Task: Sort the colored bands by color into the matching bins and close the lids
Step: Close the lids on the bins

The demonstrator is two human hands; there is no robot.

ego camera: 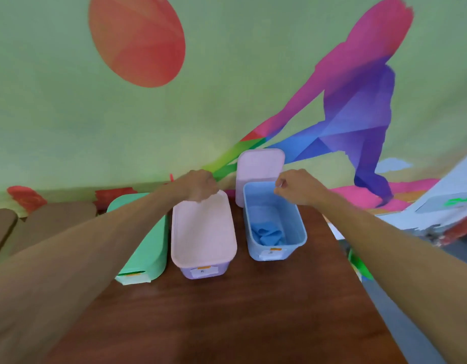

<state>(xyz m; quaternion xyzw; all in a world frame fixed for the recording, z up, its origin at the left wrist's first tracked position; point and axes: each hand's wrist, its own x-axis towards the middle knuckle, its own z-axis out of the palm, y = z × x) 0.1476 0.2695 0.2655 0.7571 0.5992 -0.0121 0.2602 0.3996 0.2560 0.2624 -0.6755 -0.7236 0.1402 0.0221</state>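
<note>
You are reaching both bare arms out over a dark brown wooden table (227, 311) on which three bins are standing in a row. Your left hand (199, 186) is curled into a loose fist with its knuckles resting at the far edge of the pale pink lid (203, 229), which is lying flat on the purple bin (204, 270) in the middle; the fingers are drawn together, but you cannot tell from here whether they are pinching the lid's rim or only pressing on it. Your right hand (292, 186) is hovering at the far left corner of the blue bin (275, 252), fingers bunched closed near the rim; whether they are gripping the rim or something small is not clear.

The blue bin is sitting open, and the blue bands (267, 236) are lying crumpled on its floor toward the near end, below and nearer to you than your right hand, apart from it. A second pale lid (260, 169) is standing upright just behind the blue bin, leaning at the wall, its lower edge hidden by the bin; your right hand is just beside its lower right part.

The green bin (148, 258) is sitting to the left, its green lid on, partly hidden under your left forearm. Small white labels are showing on the near faces of all three bins.
</note>
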